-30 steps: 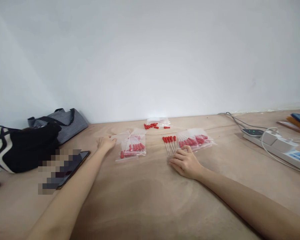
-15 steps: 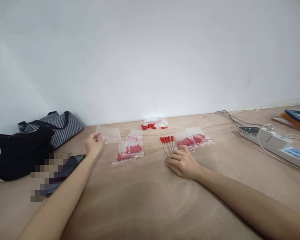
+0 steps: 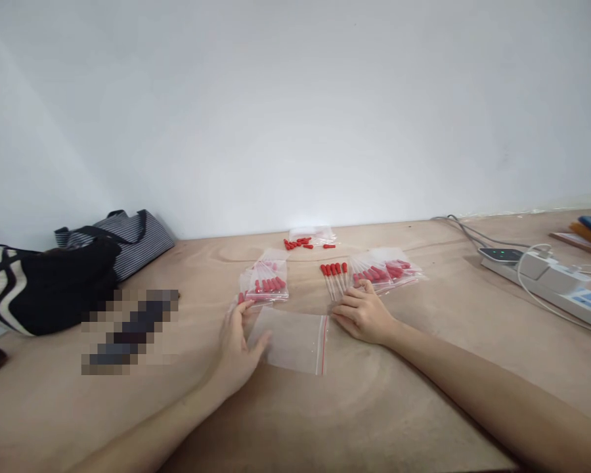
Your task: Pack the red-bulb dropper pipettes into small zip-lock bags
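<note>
A flat zip-lock bag (image 3: 295,341) with a red seal line lies on the table between my hands, with nothing visible inside it. My left hand (image 3: 239,345) is at the bag's left end, thumb blurred over it and spread from the fingers. My right hand (image 3: 364,315) has its fingers curled around the thin lower ends of several red-bulbed droppers (image 3: 335,270), fanned out side by side. The fingers hide the dropper tips. Filled dropper bags (image 3: 270,282) lie beyond my left hand, and more bagged droppers (image 3: 384,269) lie beyond my right hand.
Loose red bulbs (image 3: 298,243) lie by a clear bag (image 3: 315,233) near the wall. On the left are a striped bag (image 3: 138,236), a black bag (image 3: 69,282) and a blurred-out dark object (image 3: 138,328). A power strip (image 3: 561,282) with cables stands at right.
My left hand has brought the zip-lock bag from the far left to the table middle, and its fingers have spread. My right hand stays at the droppers. The view has shifted slightly.
</note>
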Action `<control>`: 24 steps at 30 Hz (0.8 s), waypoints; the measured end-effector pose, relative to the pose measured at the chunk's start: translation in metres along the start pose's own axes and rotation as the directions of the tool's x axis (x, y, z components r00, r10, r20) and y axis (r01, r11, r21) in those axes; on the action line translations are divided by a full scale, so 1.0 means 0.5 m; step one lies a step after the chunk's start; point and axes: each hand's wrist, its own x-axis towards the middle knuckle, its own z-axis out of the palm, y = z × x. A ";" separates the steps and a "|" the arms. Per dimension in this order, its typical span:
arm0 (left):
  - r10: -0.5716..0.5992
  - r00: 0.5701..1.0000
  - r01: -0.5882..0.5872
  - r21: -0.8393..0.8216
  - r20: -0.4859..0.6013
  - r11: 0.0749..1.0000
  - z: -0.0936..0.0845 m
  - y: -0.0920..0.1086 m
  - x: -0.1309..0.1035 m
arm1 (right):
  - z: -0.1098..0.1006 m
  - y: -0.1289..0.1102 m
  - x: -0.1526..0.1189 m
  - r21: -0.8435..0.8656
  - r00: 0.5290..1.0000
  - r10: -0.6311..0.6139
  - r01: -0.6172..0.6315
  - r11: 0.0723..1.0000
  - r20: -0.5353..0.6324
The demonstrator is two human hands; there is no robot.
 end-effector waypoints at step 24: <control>0.266 0.641 -0.470 0.094 0.720 0.878 0.040 0.068 0.032 | -0.039 -0.031 0.003 0.423 0.953 -0.189 0.075 0.903 0.235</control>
